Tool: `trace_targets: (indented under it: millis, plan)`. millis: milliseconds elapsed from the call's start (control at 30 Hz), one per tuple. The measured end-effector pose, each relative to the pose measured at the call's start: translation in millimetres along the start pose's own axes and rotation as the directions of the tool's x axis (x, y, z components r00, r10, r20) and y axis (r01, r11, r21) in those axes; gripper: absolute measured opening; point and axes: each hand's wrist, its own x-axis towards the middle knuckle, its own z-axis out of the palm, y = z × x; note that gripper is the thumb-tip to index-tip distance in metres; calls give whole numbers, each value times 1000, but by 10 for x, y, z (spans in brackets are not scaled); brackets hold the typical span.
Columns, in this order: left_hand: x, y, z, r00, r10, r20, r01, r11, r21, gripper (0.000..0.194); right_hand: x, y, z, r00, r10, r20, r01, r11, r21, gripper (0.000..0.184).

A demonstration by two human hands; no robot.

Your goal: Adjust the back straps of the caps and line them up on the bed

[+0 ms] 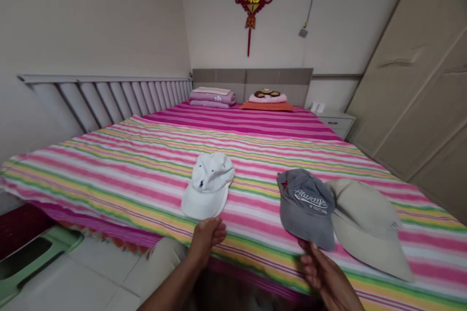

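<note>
A white baseball cap (209,184) with a small dark emblem lies on the striped bedspread, its brim facing me. My left hand (206,238) is just in front of that brim, holding nothing, with loosely bent fingers. Farther right is a grey cap (306,206) with white lettering. My right hand (323,269) is at the front edge of its brim; the fingertips appear to touch it, but no grip shows. Beside the grey cap, partly behind it, rests a larger beige cap (370,226).
The striped bedspread (120,170) covers the bed. Folded bedding (213,97) and a pillow stack (268,99) lie by the headboard (251,80). A rail (109,102) runs along the left. A green stool (40,262) stands on the floor at lower left.
</note>
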Motion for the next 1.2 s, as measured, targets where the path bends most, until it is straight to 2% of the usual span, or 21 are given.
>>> trace_targets:
  millis: [33,100,200,300,467,533,633,767,867,967,1100,1200]
  plan:
    - [-25,31,-80,997,-59,-56,55,996,-77,23,23,-19,37,1000,15,-8,-15,998,63,36]
    - [-57,84,-220,983,-116,-146,88,979,-183,21,67,-45,78,999,20,-44,-14,990,140,28]
    - [-51,151,-356,970,-64,-236,4,968,-250,15,110,-35,83,995,-12,-95,27,987,161,22]
    - [-23,209,-393,961,-14,-275,-66,958,-280,13,123,-1,69,993,-30,-113,47,987,152,22]
    - [-42,278,-366,963,0,-268,-86,948,-308,15,107,-6,48,988,-43,-146,63,989,134,25]
    - [-55,313,-358,970,25,-242,-106,940,-326,17,82,-20,39,992,6,-125,13,989,148,28]
    - [-57,407,-342,981,80,-178,-143,915,-378,14,5,15,71,994,107,-11,-105,988,116,34]
    - [-71,567,-282,987,157,-38,-155,852,-501,18,-125,225,256,979,155,135,-147,987,-72,31]
    - [-127,614,-232,979,202,41,-141,800,-583,18,-166,401,442,966,144,213,-101,974,-201,33]
    - [-219,551,-212,967,230,109,-115,776,-620,31,-169,432,627,944,105,313,-26,969,-247,33]
    - [-343,292,-217,940,220,260,-34,819,-572,45,-212,186,928,869,-6,495,123,971,-204,31]
    - [-428,7,-186,892,212,398,12,871,-491,38,-253,-48,1174,786,-145,601,222,974,-55,43]
